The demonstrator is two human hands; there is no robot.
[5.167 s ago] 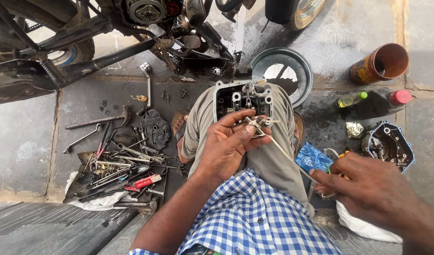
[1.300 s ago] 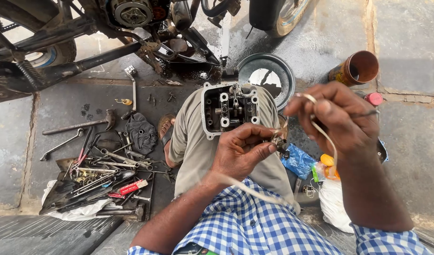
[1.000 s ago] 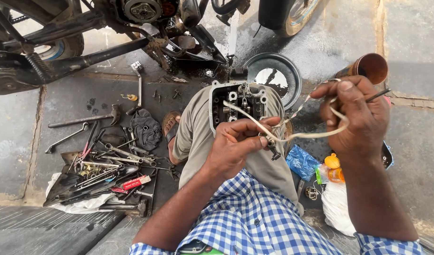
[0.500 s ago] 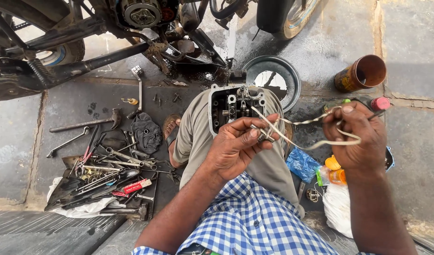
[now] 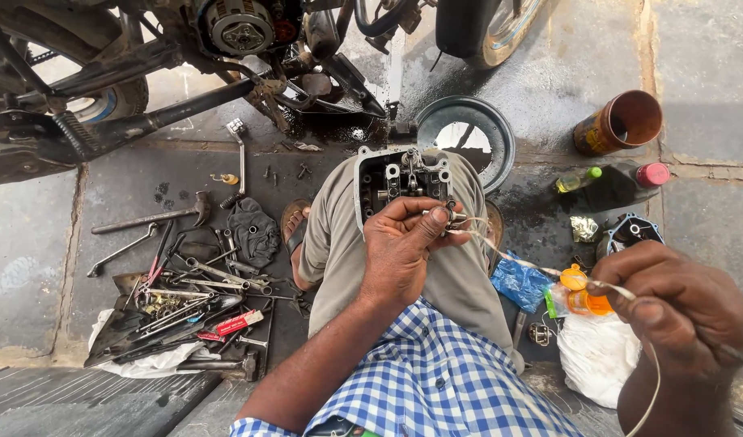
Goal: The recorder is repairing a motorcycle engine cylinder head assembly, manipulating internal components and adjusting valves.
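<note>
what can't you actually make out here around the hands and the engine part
Head view only:
- Small part at the left hand: covered by its fingertips.
- Cylinder head lower half: behind that hand.
- Right hand grip on the cord: fingers curl over it, and the cord's end runs off the bottom edge.
- Tool pile: too small to sort.

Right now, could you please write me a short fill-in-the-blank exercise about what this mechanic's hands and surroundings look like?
1. The left hand pinches a small metal part against the cylinder head resting on the person's ____.
2. The right hand pulls a pale ____ taut from that part.
3. The heap of hand tools lies on the person's ____ side.
4. The round metal basin sits beyond the cylinder head, near the motorcycle's ____.

Missing words: knee; cord; left; wheel
</note>
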